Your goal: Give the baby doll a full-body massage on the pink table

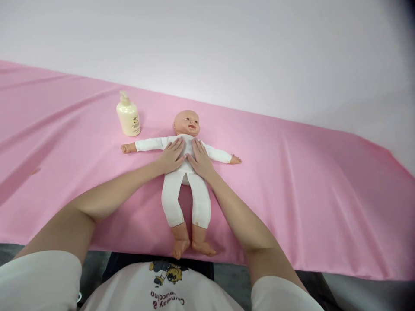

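A baby doll (187, 166) with a white cloth body lies on its back, head away from me and feet toward me. Its arms stretch out to both sides. My left hand (171, 156) rests flat on the left side of the doll's chest, fingers extended. On the right side of the chest lies my right hand (200, 159), also flat with its fingers stretched out. The thumbs come close together at the middle of the torso. Neither hand grips anything.
A cream pump bottle (128, 117) stands upright beyond the doll's outstretched arm on the left. Pink cloth (259, 185) with folds covers the table. Behind it rises a plain white wall (227, 52). The table's near edge runs just past the doll's feet.
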Action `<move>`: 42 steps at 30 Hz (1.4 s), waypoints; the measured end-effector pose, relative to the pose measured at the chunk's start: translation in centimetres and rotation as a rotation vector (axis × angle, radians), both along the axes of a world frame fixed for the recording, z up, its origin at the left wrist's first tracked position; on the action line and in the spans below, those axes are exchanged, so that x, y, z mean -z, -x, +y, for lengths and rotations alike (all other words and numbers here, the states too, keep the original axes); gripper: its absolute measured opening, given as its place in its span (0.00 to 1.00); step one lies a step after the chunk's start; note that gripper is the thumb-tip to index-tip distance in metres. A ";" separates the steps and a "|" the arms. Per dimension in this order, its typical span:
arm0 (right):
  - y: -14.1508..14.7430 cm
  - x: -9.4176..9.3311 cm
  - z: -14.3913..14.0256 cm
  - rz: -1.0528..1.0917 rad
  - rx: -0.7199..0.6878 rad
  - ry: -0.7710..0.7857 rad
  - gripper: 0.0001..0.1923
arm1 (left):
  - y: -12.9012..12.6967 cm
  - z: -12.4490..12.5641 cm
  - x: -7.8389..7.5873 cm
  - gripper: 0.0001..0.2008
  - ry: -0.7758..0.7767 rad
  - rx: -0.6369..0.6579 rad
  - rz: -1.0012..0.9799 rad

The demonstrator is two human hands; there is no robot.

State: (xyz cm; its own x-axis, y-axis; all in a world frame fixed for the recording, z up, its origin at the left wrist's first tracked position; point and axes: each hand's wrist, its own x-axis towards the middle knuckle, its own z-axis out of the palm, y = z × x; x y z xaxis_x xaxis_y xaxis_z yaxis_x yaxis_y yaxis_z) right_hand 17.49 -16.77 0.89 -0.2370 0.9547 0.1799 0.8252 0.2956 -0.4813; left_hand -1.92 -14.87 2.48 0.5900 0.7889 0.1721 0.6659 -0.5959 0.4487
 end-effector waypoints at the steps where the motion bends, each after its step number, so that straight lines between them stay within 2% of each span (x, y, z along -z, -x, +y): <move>1: 0.0 0.1 -0.2 0.004 0.022 0.015 0.43 | 0.1 0.4 0.3 0.35 0.012 -0.034 -0.022; 5: 0.7 -0.1 -1.7 -0.004 0.061 0.049 0.45 | 0.7 2.0 1.6 0.35 0.019 -0.078 -0.113; 10: 2.1 -1.1 -3.7 -0.091 0.064 0.084 0.46 | 1.1 2.4 2.3 0.36 -0.009 -0.059 -0.182; 16: 1.8 -1.5 -3.5 -0.063 -0.022 0.050 0.44 | 1.5 2.3 2.5 0.38 -0.039 -0.028 -0.218; 19: 1.3 -2.2 -3.0 -0.071 -0.161 0.025 0.39 | 1.6 2.0 2.2 0.39 -0.050 -0.009 -0.212; 22: 1.2 -3.1 -3.1 -0.059 -0.416 -0.030 0.31 | 1.7 1.4 1.4 0.38 -0.049 0.024 -0.229; 24: 1.2 -3.5 -3.4 -0.028 -0.552 -0.054 0.27 | 1.8 1.1 0.7 0.37 -0.071 0.082 -0.267; 26: 1.3 -3.5 -3.6 0.028 -0.615 -0.077 0.25 | 1.9 0.9 0.1 0.37 -0.091 0.192 -0.282; 28: 1.2 -3.4 -3.7 0.125 -0.627 -0.098 0.23 | 1.9 0.9 -0.4 0.36 -0.076 0.300 -0.245; 30: 1.1 -3.1 -3.5 0.251 -0.611 -0.095 0.22 | 1.9 0.9 -0.6 0.34 -0.036 0.342 -0.200; 37: 0.3 -2.5 -3.0 0.582 -0.495 0.014 0.25 | 1.6 1.1 -0.5 0.30 -0.026 0.268 -0.129; 42: -0.8 -1.4 -2.2 0.656 -0.400 0.021 0.27 | 1.7 1.6 0.0 0.30 -0.025 0.161 -0.102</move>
State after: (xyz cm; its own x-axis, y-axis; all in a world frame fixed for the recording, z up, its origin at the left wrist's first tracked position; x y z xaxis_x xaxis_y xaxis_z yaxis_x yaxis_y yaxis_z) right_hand 18.31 -18.97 2.28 -0.4162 0.8234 0.3858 0.2013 0.4972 -0.8440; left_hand -3.63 -13.30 2.50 0.6871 0.6802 0.2553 0.5128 -0.7029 0.4928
